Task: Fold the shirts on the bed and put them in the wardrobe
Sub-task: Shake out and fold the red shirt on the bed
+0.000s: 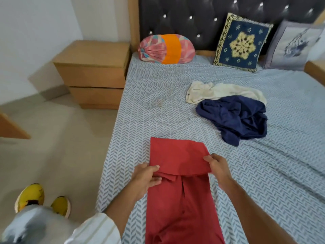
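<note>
A red shirt [179, 194] lies lengthwise on the near part of the bed [158, 110], its far section folded back over itself. My left hand [146, 175] pinches the left corner of that folded edge. My right hand [217, 165] grips the right corner of the same edge. Farther back on the bed a crumpled navy shirt [235, 117] lies in a heap, touching a crumpled cream shirt [221, 92] just behind it. No wardrobe is in view.
A round pink and orange bolster [166, 49], a blue patterned cushion [241, 43] and a grey cushion [293, 44] lean against the dark headboard [202, 16]. A wooden bedside cabinet [93, 73] stands left of the bed. My yellow shoes [31, 196] are on the tiled floor.
</note>
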